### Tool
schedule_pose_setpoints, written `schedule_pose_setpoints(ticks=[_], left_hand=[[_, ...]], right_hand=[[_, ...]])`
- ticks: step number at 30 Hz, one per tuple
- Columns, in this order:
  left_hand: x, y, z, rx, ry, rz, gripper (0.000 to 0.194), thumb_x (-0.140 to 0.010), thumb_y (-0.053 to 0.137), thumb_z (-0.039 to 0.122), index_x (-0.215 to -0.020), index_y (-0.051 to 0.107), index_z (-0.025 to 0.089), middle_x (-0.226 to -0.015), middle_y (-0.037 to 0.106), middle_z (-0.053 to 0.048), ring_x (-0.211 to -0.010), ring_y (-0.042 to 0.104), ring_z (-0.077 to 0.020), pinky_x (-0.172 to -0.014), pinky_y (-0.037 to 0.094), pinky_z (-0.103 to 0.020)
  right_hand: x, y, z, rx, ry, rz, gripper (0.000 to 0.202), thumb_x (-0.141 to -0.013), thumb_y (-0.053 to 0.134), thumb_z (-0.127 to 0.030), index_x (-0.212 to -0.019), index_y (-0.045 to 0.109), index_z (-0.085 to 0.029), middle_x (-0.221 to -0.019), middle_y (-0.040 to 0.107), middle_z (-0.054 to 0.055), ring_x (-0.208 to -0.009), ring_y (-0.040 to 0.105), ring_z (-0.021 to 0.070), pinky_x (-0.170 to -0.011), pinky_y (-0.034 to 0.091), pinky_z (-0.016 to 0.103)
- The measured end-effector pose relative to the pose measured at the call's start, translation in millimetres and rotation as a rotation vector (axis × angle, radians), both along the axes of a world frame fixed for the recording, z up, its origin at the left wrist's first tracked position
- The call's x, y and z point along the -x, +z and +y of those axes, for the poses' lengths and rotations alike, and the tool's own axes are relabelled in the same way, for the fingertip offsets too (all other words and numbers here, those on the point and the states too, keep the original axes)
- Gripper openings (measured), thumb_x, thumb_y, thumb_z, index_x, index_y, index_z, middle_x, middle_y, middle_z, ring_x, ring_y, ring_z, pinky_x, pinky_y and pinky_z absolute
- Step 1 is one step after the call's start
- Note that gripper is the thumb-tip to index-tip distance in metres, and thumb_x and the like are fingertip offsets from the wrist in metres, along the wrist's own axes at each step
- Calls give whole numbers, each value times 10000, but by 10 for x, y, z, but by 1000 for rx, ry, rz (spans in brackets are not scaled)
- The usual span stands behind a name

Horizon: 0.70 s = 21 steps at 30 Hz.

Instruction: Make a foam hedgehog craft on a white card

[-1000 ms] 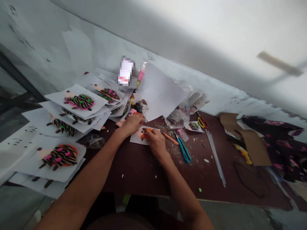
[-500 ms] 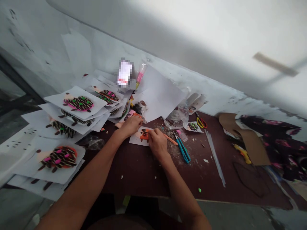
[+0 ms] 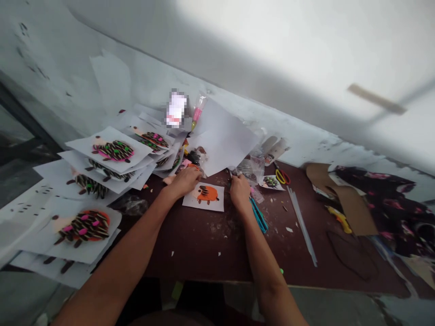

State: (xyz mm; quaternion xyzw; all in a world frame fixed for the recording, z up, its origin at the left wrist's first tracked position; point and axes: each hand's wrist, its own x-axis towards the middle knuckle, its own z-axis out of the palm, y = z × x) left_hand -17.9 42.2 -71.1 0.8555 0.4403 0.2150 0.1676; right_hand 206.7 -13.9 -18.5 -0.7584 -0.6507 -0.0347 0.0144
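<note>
Card lies on the counter between left hand and right hand, nearer the left, long axis running sideways; both are curled, but I cannot tell if they grip anything.

Over the feed I count two hands: one left hand and one right hand. I see one orange hedgehog card between them and one small green-dotted card farther right. I count one pair of red-and-yellow scissors, one blue-handled tool, one yellow glue gun, one piece of brown cardboard, one flowered cloth and one green bit. At the back I get one pixelated screen. The lowest hedgehog at left carries four pink spots. The piled cards overlap too much for me to total, and so do the clear sticks.
</note>
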Motion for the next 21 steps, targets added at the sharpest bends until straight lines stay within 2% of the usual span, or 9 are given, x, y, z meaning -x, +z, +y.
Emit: schedule_pose_setpoints(ticks=[4, 8, 12, 17, 21], left_hand=[[5, -19, 11, -16, -8, 2, 183, -838, 552, 103, -827, 713, 191, -911, 702, -94, -930, 614, -238, -869, 494, -369], [1, -2, 10, 16, 5, -9, 178, -836, 563, 90, -812, 707, 193, -925, 706, -99, -942, 620, -245, -851, 489, -366], [-16, 41, -11, 33, 16, 24, 173, -856, 564, 100, -836, 714, 183, -956, 708, -111, -983, 624, -253, -883, 482, -374], [-13, 66, -25, 34, 9, 33, 177, -863, 560, 95, -859, 720, 169, -971, 706, -118, -991, 628, -254, -904, 480, -380], [-2, 46, -17, 15, 5, 37, 176, -865, 554, 100, -839, 709, 177, -952, 702, -107, -961, 622, -243, -885, 489, -370]], right_hand=[[1, 8, 94, 15, -6, -28, 400, -1010, 379, -141, -1163, 748, -157, -1146, 678, 176, -994, 661, 244, -776, 463, 306], [25, -10, 204, -23, 10, -4, 396, -1047, 375, -224, -1166, 752, -195, -1164, 668, 160, -1025, 637, 238, -810, 470, 309], [74, -29, 364, 11, 4, 4, 372, -1056, 417, -295, -1161, 752, -173, -1199, 656, 165, -1071, 622, 236, -840, 472, 308], [128, -28, 493, 39, 41, -13, 347, -1041, 422, -232, -1162, 743, -175, -1199, 660, 155, -1087, 621, 233, -828, 461, 297], [122, 19, 407, 8, 79, 21, 332, -1028, 429, -215, -1141, 737, -161, -1186, 678, 153, -1081, 618, 238, -838, 451, 298]])
